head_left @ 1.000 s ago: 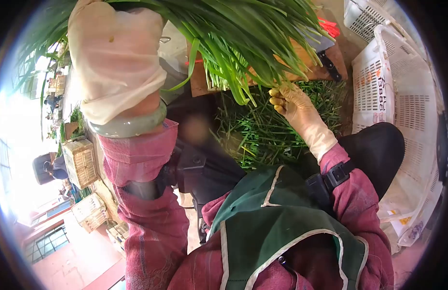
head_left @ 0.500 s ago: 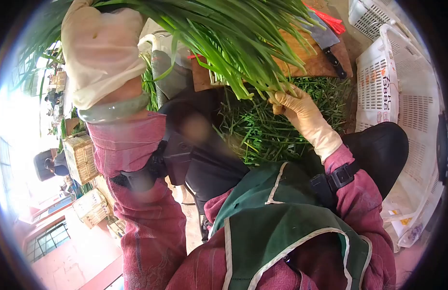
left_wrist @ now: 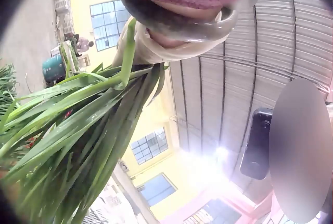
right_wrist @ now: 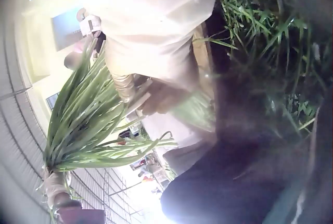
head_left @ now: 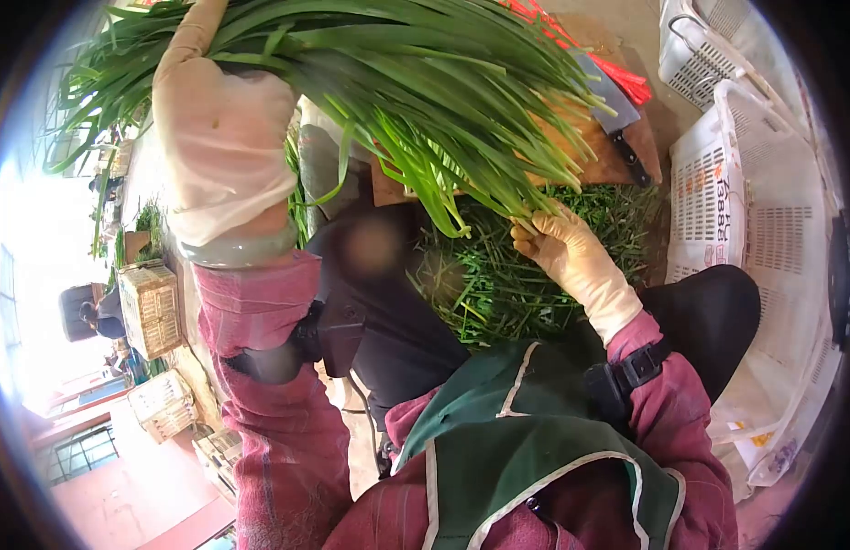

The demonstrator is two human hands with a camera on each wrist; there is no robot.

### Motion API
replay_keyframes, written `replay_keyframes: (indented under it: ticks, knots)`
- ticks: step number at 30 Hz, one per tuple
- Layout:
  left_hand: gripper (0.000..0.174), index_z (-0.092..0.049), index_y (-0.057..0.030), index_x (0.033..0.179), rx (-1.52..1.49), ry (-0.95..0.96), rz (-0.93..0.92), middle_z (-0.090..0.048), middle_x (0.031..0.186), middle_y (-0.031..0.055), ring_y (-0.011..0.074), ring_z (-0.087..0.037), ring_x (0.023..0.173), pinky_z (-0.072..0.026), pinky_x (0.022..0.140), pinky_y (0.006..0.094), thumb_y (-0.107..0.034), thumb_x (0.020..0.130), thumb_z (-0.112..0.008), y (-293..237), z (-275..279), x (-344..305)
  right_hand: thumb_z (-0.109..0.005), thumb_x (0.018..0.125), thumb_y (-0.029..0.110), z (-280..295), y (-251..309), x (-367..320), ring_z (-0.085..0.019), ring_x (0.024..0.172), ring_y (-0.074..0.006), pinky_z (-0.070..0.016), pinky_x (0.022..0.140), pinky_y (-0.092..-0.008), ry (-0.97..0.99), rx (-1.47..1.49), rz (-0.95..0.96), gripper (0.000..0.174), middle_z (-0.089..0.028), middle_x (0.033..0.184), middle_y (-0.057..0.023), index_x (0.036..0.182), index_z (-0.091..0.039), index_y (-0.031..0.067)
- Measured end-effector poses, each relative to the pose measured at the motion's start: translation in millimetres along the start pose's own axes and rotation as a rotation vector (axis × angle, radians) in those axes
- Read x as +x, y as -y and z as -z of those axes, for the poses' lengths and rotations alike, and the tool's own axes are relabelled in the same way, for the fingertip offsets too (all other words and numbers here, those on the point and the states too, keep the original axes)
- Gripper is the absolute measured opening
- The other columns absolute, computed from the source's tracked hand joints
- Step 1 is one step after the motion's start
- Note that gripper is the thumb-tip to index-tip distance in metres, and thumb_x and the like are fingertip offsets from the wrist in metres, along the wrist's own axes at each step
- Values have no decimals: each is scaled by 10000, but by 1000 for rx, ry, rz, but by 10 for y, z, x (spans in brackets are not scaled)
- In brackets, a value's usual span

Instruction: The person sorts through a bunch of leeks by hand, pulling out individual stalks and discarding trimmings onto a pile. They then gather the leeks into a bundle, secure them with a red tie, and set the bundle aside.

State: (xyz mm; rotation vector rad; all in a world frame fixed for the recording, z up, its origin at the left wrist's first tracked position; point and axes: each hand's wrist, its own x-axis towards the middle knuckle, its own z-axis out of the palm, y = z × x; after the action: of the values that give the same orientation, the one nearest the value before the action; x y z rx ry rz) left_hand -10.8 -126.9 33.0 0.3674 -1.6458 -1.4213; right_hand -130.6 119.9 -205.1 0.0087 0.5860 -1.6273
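Observation:
A big bunch of garlic chives (head_left: 416,82), with long flat green leaves and pale cut ends, stretches across the top of the head view. My gloved left hand (head_left: 225,128) holds it up by the leafy side, its fingers mostly hidden behind the leaves. From below, the right wrist view shows that left hand (right_wrist: 56,185) wrapped round the bunch. At the stem ends, my gloved right hand (head_left: 567,247) pinches a few stems between thumb and bent fingers. Under the bunch lies a wooden cutting board (head_left: 617,165) with a cleaver (head_left: 613,110) on it.
Loose green trimmings (head_left: 507,275) are heaped below the board, between the knees. White plastic crates (head_left: 718,192) stand at the right. Red strips (head_left: 622,81) lie beyond the cleaver. Farther off at left are more crates (head_left: 150,307) and another person (head_left: 104,316).
The head view has tilted, so the board and cleaver sit lower. The right hand's fingers have closed on stem ends. The left hand still holds the bunch, now seen more fully.

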Motion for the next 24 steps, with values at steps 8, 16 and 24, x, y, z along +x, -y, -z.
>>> replay_keyframes:
  ticks: [8,16,24]
  knots:
    - [204,-559,74,1067,-353,228,59,-667,970,147,211,-655,889,-553,824,324,-85,961,-486,-128,-467,-167,-663,872,138,0,-5,-10,-655,862,-202,-536,766,-335,-121,17,67,245,-656,1046,-82,1090,-580,64]
    - [224,-603,49,986,-221,83,-77,-674,949,167,253,-660,873,-553,840,351,-124,969,-462,-423,-627,-202,-650,843,163,564,-49,5,-670,736,-215,-527,668,-325,-307,-1358,-290,116,-698,814,-71,813,-687,57]
    - [260,-524,90,1135,320,-16,-168,-658,1048,163,197,-639,958,-513,888,291,-49,916,-528,-574,-386,-195,-622,854,256,147,-129,-192,-660,939,-248,-512,815,-346,46,-2068,77,294,-673,1039,-141,1111,-650,116]
